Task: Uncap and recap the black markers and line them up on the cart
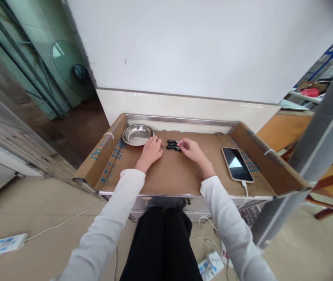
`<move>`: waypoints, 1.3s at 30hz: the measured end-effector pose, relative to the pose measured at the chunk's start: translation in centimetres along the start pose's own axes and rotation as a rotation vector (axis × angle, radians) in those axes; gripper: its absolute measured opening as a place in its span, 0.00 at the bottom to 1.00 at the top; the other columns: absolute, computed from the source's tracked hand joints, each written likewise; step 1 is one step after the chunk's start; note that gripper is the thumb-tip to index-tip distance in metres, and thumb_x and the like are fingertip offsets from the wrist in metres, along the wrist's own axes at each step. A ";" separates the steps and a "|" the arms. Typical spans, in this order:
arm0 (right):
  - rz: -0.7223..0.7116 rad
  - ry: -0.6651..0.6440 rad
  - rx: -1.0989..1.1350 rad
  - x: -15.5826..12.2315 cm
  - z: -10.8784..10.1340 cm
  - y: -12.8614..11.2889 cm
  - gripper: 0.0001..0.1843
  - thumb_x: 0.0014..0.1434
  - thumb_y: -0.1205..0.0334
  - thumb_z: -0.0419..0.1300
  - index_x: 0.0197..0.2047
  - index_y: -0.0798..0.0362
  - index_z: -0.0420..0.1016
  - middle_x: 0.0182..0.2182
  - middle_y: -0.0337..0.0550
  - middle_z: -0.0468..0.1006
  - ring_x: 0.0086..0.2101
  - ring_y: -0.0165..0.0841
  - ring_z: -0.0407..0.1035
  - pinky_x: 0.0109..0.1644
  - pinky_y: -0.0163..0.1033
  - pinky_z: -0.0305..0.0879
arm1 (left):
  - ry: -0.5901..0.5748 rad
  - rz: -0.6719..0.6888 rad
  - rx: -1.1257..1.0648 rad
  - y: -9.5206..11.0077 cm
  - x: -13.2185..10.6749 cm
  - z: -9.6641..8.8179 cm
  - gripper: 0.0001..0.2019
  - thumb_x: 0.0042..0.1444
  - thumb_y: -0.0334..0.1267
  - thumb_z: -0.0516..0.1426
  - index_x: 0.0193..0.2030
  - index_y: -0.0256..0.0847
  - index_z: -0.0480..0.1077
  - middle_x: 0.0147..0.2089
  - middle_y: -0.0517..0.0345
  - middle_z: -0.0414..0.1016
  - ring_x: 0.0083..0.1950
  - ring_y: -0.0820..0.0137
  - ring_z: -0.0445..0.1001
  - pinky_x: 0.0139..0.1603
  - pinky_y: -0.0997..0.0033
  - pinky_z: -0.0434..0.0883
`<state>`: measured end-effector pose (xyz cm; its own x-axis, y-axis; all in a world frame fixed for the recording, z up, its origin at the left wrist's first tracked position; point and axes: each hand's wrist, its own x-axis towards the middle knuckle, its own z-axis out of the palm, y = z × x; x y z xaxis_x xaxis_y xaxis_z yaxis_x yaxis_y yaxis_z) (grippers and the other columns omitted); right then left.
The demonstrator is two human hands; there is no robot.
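Several small, slim black objects with shiny marks (172,147) lie side by side in the middle of the cardboard surface; they are too small to name surely. My right hand (190,149) is at their right ends, its fingers pinched on one of them. My left hand (152,150) rests on the cardboard to their left, fingers loosely bent and nothing seen in them. Just behind it, a round shallow metal dish (129,136) stands in the back left corner, its near right rim partly covered by my fingers. A speck of red shows beside that hand.
A phone (238,164) with a white charging cable (246,193) lies at the right of the cardboard-lined tabletop (172,181). Raised cardboard sides (271,158) flank it, and a white wall stands behind. Power strips (2,246) and cables lie on the floor.
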<state>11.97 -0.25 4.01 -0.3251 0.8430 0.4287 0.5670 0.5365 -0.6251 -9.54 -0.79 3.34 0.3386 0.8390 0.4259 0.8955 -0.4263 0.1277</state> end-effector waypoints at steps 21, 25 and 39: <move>0.093 0.066 0.105 -0.2 -0.2 -0.7 0.11 0.55 0.61 0.51 0.34 0.53 0.74 0.28 0.39 0.75 0.26 0.28 0.65 0.33 0.34 0.61 | 0.065 -0.155 0.107 1.1 0.1 0.0 0.06 0.55 0.36 0.53 0.35 0.36 0.67 0.43 0.41 0.69 0.47 0.55 0.68 0.47 0.58 0.66; 0.093 0.099 0.145 -0.1 -0.2 -0.6 0.11 0.56 0.59 0.52 0.35 0.53 0.73 0.29 0.39 0.75 0.27 0.28 0.66 0.34 0.34 0.62 | 0.111 -0.165 0.104 1.4 0.1 -0.4 0.07 0.57 0.38 0.52 0.36 0.37 0.67 0.39 0.46 0.71 0.44 0.59 0.70 0.44 0.62 0.65; 0.289 -0.091 0.872 0.5 0.5 -1.5 0.18 0.46 0.50 0.67 0.35 0.53 0.72 0.26 0.37 0.75 0.26 0.25 0.69 0.33 0.33 0.67 | 0.147 0.173 -0.048 2.7 -0.1 -1.3 0.13 0.63 0.46 0.47 0.46 0.41 0.64 0.42 0.55 0.70 0.38 0.73 0.72 0.33 0.77 0.63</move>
<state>10.54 -0.66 4.83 -0.3390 0.9289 0.1491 -0.1232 0.1133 -0.9859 -7.53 -2.51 4.81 0.4369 0.6951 0.5709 0.8119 -0.5779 0.0823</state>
